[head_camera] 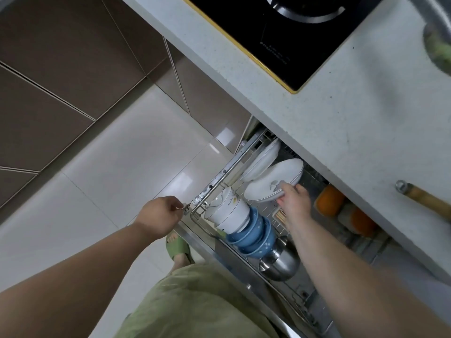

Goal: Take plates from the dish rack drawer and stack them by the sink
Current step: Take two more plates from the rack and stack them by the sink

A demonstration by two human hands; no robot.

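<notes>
Right hand [294,200] closing around the near rim of a white plate [274,181], thumb over the face, fingers wrapping beneath; plate tilting, partly blurred, hovering over the wire dish rack drawer [220,176]. At 11 o'clock of the held plate, 2 more white plates [262,161] standing on edge in the rack, just beside it. Left hand [161,217] curling tight, pinching the drawer's front corner at 9 o'clock of the right hand. Between both hands, stacked white bowls [228,213] lying on their side, touching a stack of blue bowls [251,236] at 5 o'clock. Further toward 5 o'clock, a steel bowl [279,262]. At 3 o'clock of the right hand, orange-lidded jars [329,200] sitting under the speckled countertop [341,118]. At 12 o'clock, black cooktop [288,28].
</notes>
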